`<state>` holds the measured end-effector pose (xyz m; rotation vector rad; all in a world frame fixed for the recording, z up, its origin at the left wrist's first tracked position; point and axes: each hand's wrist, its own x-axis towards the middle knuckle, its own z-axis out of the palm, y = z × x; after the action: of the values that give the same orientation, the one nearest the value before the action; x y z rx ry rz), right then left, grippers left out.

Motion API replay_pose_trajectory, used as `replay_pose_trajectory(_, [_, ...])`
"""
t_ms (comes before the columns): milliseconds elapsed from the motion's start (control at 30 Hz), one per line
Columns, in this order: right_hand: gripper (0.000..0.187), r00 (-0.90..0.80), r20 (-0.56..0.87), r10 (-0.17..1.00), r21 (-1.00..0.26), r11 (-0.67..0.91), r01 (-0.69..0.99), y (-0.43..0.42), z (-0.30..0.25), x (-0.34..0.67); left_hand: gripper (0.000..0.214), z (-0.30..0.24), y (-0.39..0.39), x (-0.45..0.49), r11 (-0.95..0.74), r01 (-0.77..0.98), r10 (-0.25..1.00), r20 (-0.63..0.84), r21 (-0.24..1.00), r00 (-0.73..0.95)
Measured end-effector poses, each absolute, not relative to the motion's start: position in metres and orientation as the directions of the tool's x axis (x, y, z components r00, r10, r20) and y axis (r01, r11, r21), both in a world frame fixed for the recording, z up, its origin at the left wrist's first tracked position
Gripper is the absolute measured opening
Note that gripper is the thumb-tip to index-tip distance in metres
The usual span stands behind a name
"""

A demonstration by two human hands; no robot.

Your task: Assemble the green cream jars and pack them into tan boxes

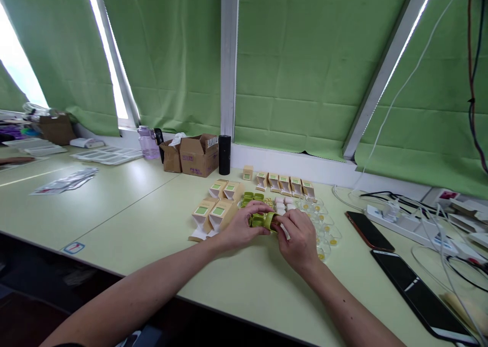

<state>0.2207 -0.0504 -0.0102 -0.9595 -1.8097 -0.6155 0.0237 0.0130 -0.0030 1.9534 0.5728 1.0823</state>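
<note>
Between the desk's front and back edges, the left hand pinches a green piece; the right hand bunches its fingers at one end — grip unclear. Probably light, stiff, smooth — best held by its outer sides.

Daylight glares white past the green blinds, above a softly lit table with deep shadow beneath
</note>
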Motion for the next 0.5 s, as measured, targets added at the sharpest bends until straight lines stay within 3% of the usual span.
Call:
replay_pose_trajectory(133, [0.009, -0.233, 0.908, 0.349, -0.014, 0.581, 0.814, -0.0513, -0.0101, 0.223, 0.052, -0.0002, 0.0127, 0.0234, -0.568, 0.023, 0.706, 0.473, 0.822, 0.527])
replay_pose_trajectory(333, [0.033, -0.213, 0.891, 0.401, -0.132, 0.677, 0.724, -0.0558, -0.0086, 0.2281, 0.054, -0.0006, 0.017, 0.02, -0.588, 0.067, 0.734, 0.496, 0.806, 0.464])
replay_pose_trajectory(500, [0.053, -0.178, 0.858, 0.481, -0.218, 0.656, 0.722, -0.0566, -0.0119, 0.2248, 0.056, -0.0008, 0.0179, 0.0179, -0.689, 0.131, 0.69, 0.591, 0.712, 0.416])
